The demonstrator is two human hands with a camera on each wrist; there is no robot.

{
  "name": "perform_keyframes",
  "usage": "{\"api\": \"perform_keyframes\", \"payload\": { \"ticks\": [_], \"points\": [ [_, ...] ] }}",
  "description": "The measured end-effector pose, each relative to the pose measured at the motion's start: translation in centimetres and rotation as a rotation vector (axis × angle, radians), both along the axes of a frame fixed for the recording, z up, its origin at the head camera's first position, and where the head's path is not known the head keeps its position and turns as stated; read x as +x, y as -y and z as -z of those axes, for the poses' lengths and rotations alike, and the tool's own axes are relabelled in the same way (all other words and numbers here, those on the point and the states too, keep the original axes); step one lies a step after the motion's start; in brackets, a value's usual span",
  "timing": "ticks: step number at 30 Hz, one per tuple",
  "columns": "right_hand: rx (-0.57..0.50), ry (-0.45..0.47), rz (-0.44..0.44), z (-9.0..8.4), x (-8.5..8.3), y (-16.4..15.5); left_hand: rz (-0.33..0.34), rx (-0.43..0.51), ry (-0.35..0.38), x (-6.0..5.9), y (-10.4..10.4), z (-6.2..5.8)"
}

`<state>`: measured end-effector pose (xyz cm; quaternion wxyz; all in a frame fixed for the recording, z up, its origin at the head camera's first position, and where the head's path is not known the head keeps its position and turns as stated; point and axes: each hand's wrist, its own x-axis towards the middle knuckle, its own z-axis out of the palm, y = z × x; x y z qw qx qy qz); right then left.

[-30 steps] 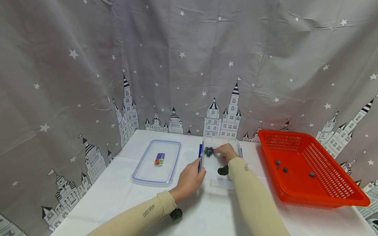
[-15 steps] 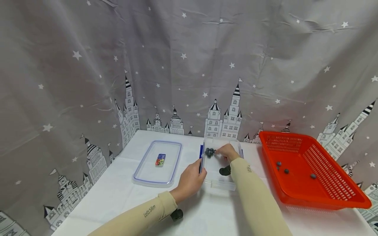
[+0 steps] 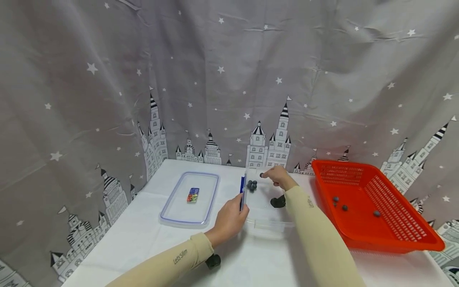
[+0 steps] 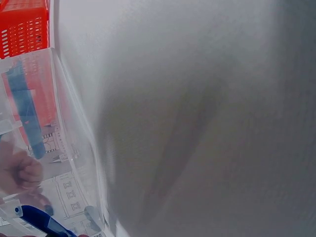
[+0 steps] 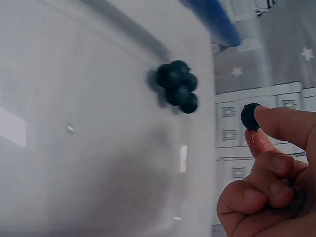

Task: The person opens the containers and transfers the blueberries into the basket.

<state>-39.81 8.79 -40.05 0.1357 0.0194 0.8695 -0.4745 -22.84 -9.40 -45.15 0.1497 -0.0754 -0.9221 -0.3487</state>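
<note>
My left hand (image 3: 229, 218) grips the left side of a clear plastic food container (image 3: 269, 225) beside its blue latch (image 3: 242, 185). Between thumb and index finger, my right hand (image 3: 282, 177) pinches a dark blueberry (image 5: 251, 117), holding it apart from the rest near the container's far side. The other fingers of that hand are curled. Several blueberries (image 5: 177, 84) lie bunched on the container floor toward its left wall. In the left wrist view, the right hand (image 4: 22, 173) appears through the clear wall, while most of my left hand is out of sight.
A clear lid (image 3: 179, 209) with a blue seal and a fruit-picture sticker (image 3: 193, 195) lies to the left. At the right stands a red perforated basket (image 3: 373, 239) with several blueberries (image 3: 344, 207) in it. A patterned grey curtain (image 3: 201, 79) hangs behind the table.
My right hand has moved away from the bunch, up and toward the container's far side, with one blueberry in its fingertips. My left hand stays on the container.
</note>
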Motion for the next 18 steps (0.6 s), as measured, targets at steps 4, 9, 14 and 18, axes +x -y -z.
{"api": "perform_keyframes", "payload": {
  "ticks": [4,9,14,18],
  "points": [
    [-0.018,-0.035,-0.032,-1.4,0.0,-0.6,-0.002,-0.006,-0.007,-0.1,0.1,0.1],
    [-0.026,-0.067,-0.108,-3.1,0.1,-1.8,-0.004,-0.001,-0.017,0.0,0.2,0.1],
    [-0.025,-0.088,-0.123,-4.7,0.6,-3.3,-0.005,0.004,-0.018,0.0,0.2,0.1],
    [0.002,-0.132,-0.132,-5.8,0.9,-4.7,-0.002,-0.001,-0.028,0.0,0.1,0.1]
  ]
}}
